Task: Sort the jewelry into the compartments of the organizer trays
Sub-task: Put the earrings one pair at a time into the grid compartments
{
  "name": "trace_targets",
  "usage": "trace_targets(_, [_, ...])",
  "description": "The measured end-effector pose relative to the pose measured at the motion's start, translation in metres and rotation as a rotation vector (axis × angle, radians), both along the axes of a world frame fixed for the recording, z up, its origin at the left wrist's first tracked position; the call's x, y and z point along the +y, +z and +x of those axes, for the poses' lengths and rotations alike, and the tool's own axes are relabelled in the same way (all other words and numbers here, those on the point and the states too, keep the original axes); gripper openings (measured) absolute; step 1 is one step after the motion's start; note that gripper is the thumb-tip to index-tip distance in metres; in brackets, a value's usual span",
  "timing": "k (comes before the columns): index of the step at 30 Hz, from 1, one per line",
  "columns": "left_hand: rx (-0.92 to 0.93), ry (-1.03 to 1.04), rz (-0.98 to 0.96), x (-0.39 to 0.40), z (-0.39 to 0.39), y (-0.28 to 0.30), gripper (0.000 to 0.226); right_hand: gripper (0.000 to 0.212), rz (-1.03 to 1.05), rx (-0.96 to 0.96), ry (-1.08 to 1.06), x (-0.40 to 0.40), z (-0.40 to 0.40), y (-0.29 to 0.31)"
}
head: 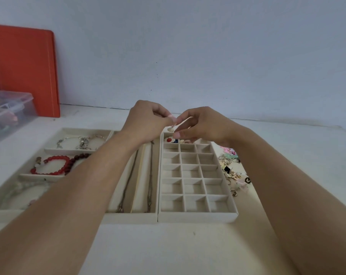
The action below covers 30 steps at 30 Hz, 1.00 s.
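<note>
While both hands meet over the far end of the grid tray (196, 214), step in hand looks like readying one small piece for a cell. Left hand (148, 124) pinches a tiny pale charm (170, 129), which dangles just under its fingertips, above the tray's far row. Right hand (203, 126) has curled fingers right beside the charm; whether it pinches the charm too, cannot tell. Far cells already hold a red piece (169, 139) and a blue one. Most cells bare. Next move likely calls for lowering the charm into a free cell and letting go. Both forearms reach forward, wrists raised, hands nearly touching. Loose pile (230, 171) waits right of the tray. Red bracelet (51, 164) and chains (150, 175) sit in the left tray (132, 217).
</note>
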<state>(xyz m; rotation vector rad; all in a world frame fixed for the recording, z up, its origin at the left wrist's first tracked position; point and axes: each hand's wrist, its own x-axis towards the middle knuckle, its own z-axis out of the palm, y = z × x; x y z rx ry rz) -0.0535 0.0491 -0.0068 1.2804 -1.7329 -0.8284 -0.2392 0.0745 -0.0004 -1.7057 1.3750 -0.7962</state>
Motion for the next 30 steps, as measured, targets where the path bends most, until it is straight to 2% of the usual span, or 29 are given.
trace_targets(4, [0.012,-0.024,-0.014,0.001,0.001,0.001,0.011,0.037,-0.026,-0.049,-0.007,-0.002,0.009,-0.006])
trace_targets(7, [0.036,-0.025,-0.026,0.002,0.001,0.003,0.009,0.026,-0.035,-0.082,-0.017,-0.003,0.008,-0.006])
trace_targets(16, [0.027,-0.021,-0.009,-0.001,0.004,0.001,0.007,0.02,0.031,-0.304,-0.142,-0.007,0.0,-0.007])
trace_targets(19, [0.035,-0.037,0.026,0.0,0.004,0.001,0.006,0.016,-0.005,-0.304,-0.184,-0.009,-0.001,-0.007])
trace_targets(23, [-0.002,-0.046,0.055,0.001,0.002,-0.001,0.009,0.006,-0.047,-0.196,-0.205,-0.012,-0.004,-0.008])
trace_targets(30, [-0.112,-0.01,0.088,-0.004,-0.002,-0.012,0.02,0.016,-0.092,0.34,-0.23,-0.015,-0.012,-0.014])
